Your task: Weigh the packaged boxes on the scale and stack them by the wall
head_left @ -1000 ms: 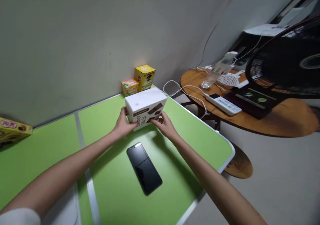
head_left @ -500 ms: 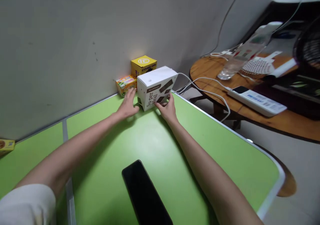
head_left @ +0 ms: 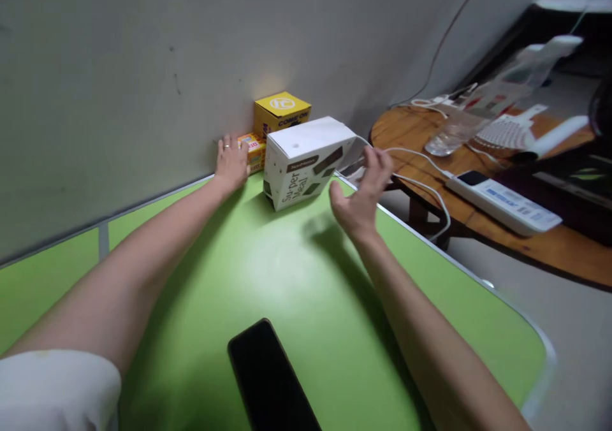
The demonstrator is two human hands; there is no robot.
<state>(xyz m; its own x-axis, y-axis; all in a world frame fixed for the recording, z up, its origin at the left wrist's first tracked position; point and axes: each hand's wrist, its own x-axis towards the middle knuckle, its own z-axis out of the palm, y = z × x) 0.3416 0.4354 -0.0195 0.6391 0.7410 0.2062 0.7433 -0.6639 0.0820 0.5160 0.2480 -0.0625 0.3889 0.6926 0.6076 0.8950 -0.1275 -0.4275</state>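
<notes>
A white "Su-per Meal" box (head_left: 305,179) stands on the green table near the far corner. My right hand (head_left: 362,192) is off to its right, held in the air with fingers spread and curved, apart from the box. My left hand (head_left: 232,163) lies at the left end of a small orange box (head_left: 257,153), fingers stretched up and covering part of it. How firmly it touches that box I cannot tell. Behind these stands a yellow "COME ON" box (head_left: 282,113) against the wall.
A black phone (head_left: 272,377) lies on the green table (head_left: 282,268) close to me. To the right, a round wooden table (head_left: 406,128) holds a plastic bottle (head_left: 473,112), a white power strip (head_left: 502,201) and looping white cables. The grey wall (head_left: 119,87) borders the far side.
My right hand has let go of the white box and moved right and up. My left hand has shifted left onto the orange box's end. The view has turned slightly.
</notes>
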